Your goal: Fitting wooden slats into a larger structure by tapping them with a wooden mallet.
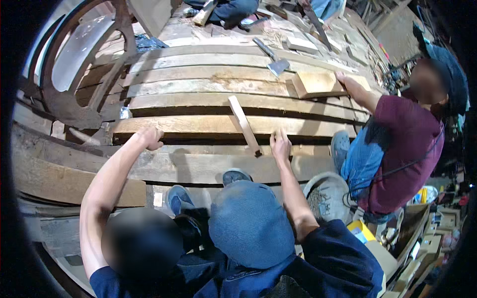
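Note:
A long pale wooden plank lies crosswise before me, with dark gaps along both its edges. My left hand is closed over its near edge towards the left end. Right of the middle, my right hand is curled at the same near edge, fingertips on the wood. Between my hands, nearer the right one, a short wooden stick rests slantwise across the plank, apart from both hands. Its near end is dark and hangs past the plank's edge. The undersides of my fingers are hidden.
At right, a co-worker in a maroon shirt has a hand on a thick wood block. Beyond the boards lies a broad-bladed tool. A pale bucket stands near my right forearm. A curved wooden frame rises at left.

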The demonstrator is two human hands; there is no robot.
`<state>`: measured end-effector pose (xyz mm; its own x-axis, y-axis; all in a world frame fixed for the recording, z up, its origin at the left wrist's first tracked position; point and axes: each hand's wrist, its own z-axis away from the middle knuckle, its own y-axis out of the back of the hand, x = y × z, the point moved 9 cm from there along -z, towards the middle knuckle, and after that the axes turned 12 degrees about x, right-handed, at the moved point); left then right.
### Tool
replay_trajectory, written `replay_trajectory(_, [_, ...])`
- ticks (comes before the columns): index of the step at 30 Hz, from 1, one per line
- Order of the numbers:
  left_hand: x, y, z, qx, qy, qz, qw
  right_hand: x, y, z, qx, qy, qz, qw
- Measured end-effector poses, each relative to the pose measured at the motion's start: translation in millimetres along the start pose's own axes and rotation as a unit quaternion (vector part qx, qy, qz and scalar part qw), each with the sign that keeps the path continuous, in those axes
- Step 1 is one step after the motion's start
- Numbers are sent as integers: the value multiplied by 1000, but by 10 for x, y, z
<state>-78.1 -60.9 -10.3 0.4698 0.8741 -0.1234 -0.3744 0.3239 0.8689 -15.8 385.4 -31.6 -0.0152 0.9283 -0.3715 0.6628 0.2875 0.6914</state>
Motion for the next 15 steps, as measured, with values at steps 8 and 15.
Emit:
replay_trajectory(8, [-10,46,-4,19,3,-12,1000,-22,-56,-15,-69,-41,-9,997])
replay_trajectory(15, [26,144,13,42,-15,-14,999,57,122,-101,-33,-54,-28,998])
